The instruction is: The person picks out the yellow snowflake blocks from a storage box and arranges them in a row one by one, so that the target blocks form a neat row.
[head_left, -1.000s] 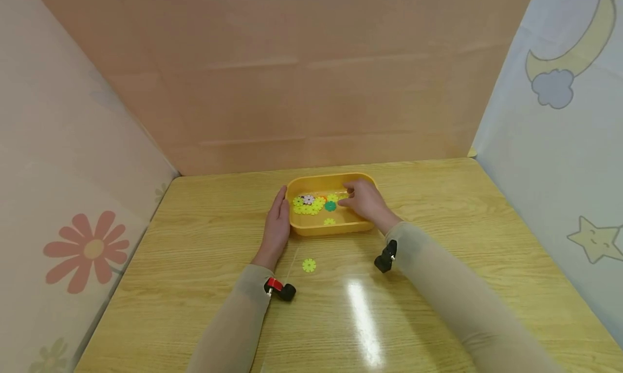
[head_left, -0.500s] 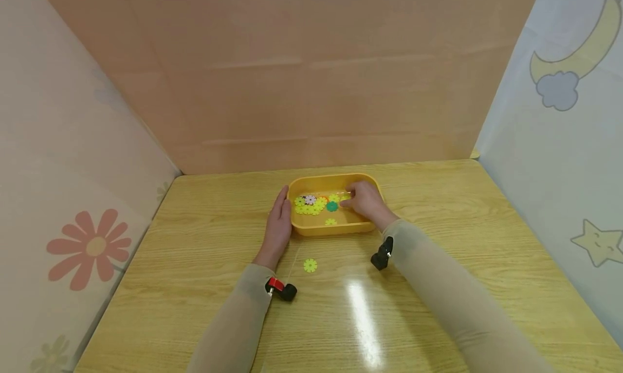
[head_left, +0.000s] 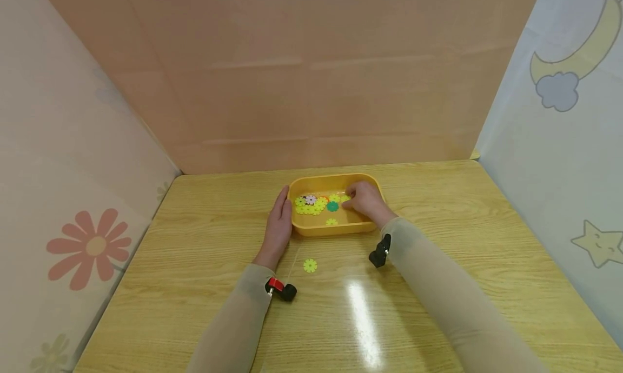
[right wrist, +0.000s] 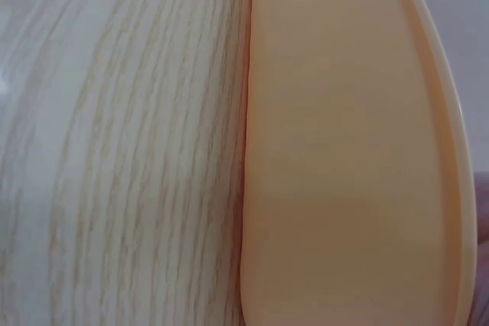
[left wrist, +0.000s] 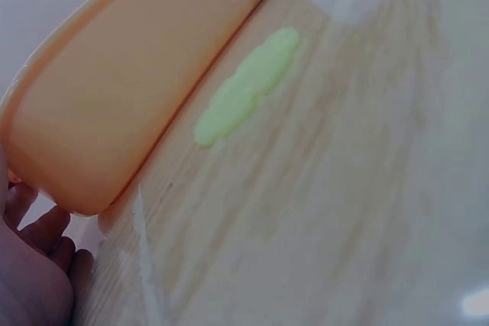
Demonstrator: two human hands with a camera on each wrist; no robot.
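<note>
A yellow plastic basin (head_left: pixel 336 230) holds several flower-shaped plastic discs, including a yellow-green pile (head_left: pixel 310 208), a white disc (head_left: pixel 310 200) and a green disc (head_left: pixel 332 206). My left hand (head_left: pixel 278 227) lies along the basin's left outer wall, touching it. In the left wrist view its fingers (left wrist: pixel 47 227) rest at the basin's end. My right hand (head_left: pixel 367 201) reaches over the basin's right part, thumb and forefinger apart. A yellow disc (head_left: pixel 345 198) shows near their tips; the other fingers are hidden. In the right wrist view the basin's wall (right wrist: pixel 344 143) hides most of that hand.
One yellow-green disc (head_left: pixel 310 265) lies alone on the wooden table (head_left: pixel 194 286), in front of the basin. An upright brown panel (head_left: pixel 302 92) closes off the back. Printed side panels (head_left: pixel 550 162) stand left and right. Each wrist wears a strapped black camera (head_left: pixel 379 253).
My right hand has turned slightly and lowered a little inside the basin; its wrist has shifted slightly left. The left hand stays at the basin's side. The view has shifted slightly.
</note>
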